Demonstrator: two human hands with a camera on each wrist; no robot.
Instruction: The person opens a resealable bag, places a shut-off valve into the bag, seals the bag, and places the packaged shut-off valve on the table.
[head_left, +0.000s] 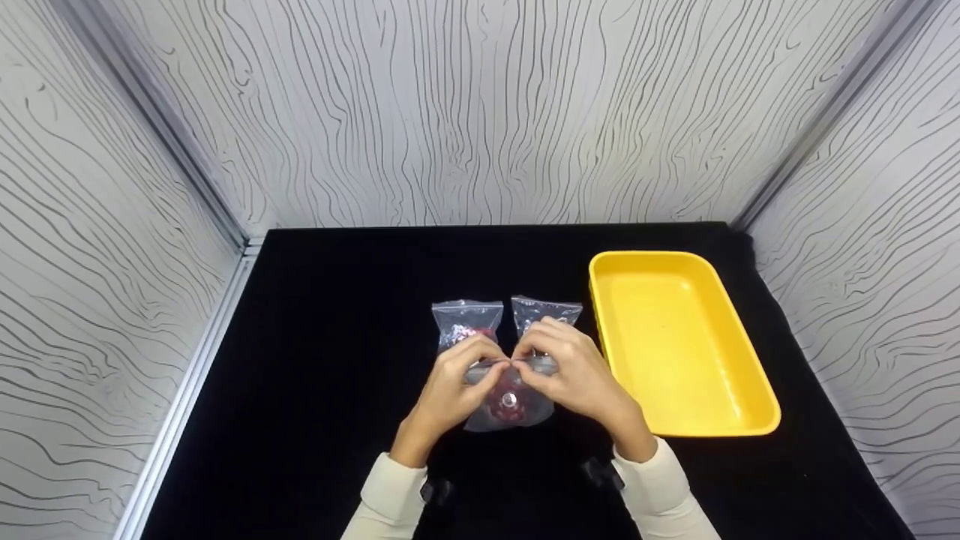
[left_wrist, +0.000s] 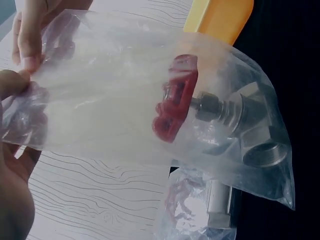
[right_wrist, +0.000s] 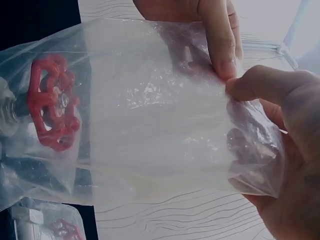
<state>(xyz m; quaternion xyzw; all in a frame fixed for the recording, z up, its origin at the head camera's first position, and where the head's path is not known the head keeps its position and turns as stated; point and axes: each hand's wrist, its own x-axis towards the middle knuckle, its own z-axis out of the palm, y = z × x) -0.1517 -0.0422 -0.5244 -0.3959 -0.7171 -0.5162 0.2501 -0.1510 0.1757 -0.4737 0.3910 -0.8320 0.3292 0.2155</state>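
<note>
My left hand and right hand meet at the top edge of a clear zip bag. Thumb and fingers of each hand pinch that edge, the fingertips nearly touching. Inside hangs a metal valve with a red handwheel, toward the bag's bottom. The handwheel also shows through the plastic in the right wrist view. Just beyond my hands lie two more clear zip bags, a left one with something red inside and a right one partly hidden by my right hand.
To the right stands a yellow bin, with nothing visible in it, close to my right hand. Black cloth covers the table. Wood-patterned panels enclose the back and both sides, with metal rails along the edges.
</note>
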